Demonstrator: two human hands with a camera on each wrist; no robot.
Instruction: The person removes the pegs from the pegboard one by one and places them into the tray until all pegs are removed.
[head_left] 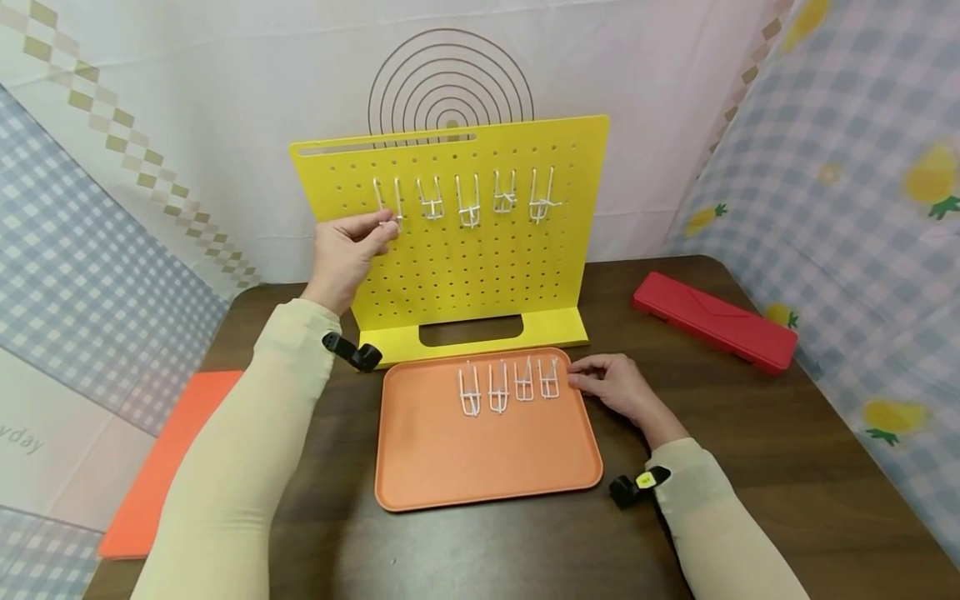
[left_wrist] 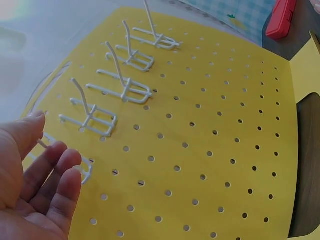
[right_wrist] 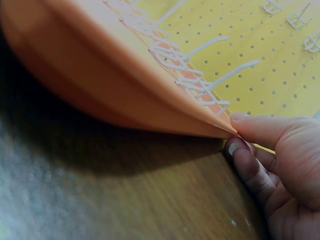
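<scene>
A yellow pegboard stands upright, with several white wire hooks in a row near its top. At the row's left end, my left hand pinches the prong of one white pegboard hook, which lies against the board; the fingers partly hide it. An orange tray lies in front of the board. Across its far part several more white hooks are lined up. My right hand pinches the tray's rim near its far right corner, thumb above and fingers below, as the right wrist view shows.
To the right on the dark wooden table lies a red case. An orange-red flat sheet is at the left edge, partly behind the left sleeve. Patterned cloth hangs behind and at both sides.
</scene>
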